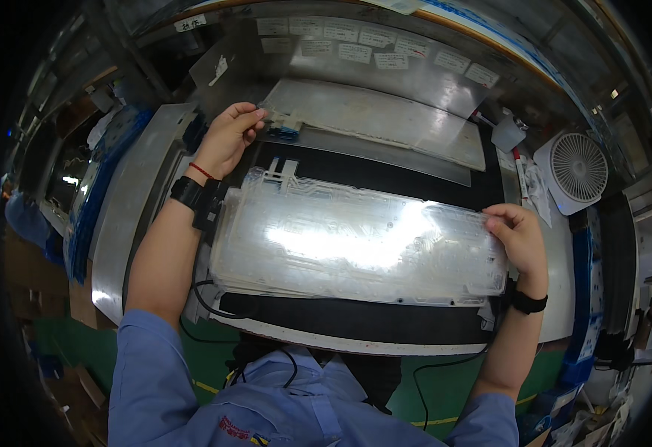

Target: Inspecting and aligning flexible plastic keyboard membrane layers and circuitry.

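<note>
A stack of clear plastic membrane sheets [356,242], with fine printed traces and a tail strip at its far left, lies in front of me on a black work surface. My right hand [518,237] pinches the far right corner of the top sheet between thumb and fingers. Beyond it, a second stack of pale translucent sheets [385,112] rests against the back. My left hand [230,138] is closed in a pinch at that stack's left end, on the corner of a clear sheet beside a small dark blue strip [285,133].
A white fan [575,173] stands at the right beside a white bottle [508,134] and a red pen [520,173]. Metal panels with paper labels [356,52] rise behind. Blue-edged stacks [109,186] flank the left side. A black cable [210,302] hangs near the front edge.
</note>
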Tool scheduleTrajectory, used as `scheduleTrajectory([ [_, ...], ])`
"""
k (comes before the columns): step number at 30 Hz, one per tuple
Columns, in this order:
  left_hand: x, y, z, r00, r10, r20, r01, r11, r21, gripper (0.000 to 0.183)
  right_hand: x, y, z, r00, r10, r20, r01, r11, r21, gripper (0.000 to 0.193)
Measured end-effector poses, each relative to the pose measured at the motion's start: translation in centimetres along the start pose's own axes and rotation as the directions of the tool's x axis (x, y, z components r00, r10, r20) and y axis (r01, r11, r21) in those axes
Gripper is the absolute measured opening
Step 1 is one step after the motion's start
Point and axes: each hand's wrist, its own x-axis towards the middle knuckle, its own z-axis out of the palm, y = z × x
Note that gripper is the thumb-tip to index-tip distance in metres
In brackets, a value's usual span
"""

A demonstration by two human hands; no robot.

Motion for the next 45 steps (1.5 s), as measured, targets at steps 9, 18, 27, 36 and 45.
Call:
scheduleTrajectory([
  [9,1.1,0.3,0.2,0.990,-0.123,0.073,0.107,0.975,0.194,0.015,0.0,-0.4,0.4,0.999,-0.046,-0.012,0.046,0.998,-0.053,0.014],
  [18,1.6,-0.2,0.4,0.999,-0.036,0.012,0.035,0.998,0.043,0.017,0.2,-0.1,0.3,0.999,-0.054,-0.008,0.053,0.998,-0.041,0.015],
  [27,1.0,0.0,0.9,0.997,-0.047,-0.067,0.049,0.998,0.027,0.024,0.3,0.0,0.1,0.984,-0.179,0.005,0.179,0.983,-0.029,0.010],
  [36,-0.2,0.6,1.7,0.995,-0.074,0.068,0.076,0.997,-0.022,0.030,0.3,0.6,-0.1,0.965,-0.174,-0.197,0.196,0.975,0.099,0.007],
  [45,-0.3,0.3,1.4,0.941,-0.086,0.328,0.000,0.967,0.254,0.024,0.9,1.4,-0.5,0.968,-0.060,-0.245,0.100,0.983,0.155,0.009],
])
